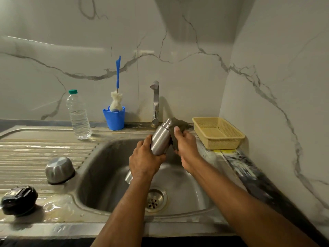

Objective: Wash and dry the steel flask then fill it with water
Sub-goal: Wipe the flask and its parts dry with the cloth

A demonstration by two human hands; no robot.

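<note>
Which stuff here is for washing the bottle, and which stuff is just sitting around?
For the job:
steel flask, gripped by the left hand
dark cloth, held against it by the right hand
tap
sink
bottle brush in the blue cup

Just sitting around:
plastic water bottle
yellow basket
steel bowl, upside down
black object

Dim greenish light, glare streaks on wall tiles (53,45), soft focus, edges bowed
</note>
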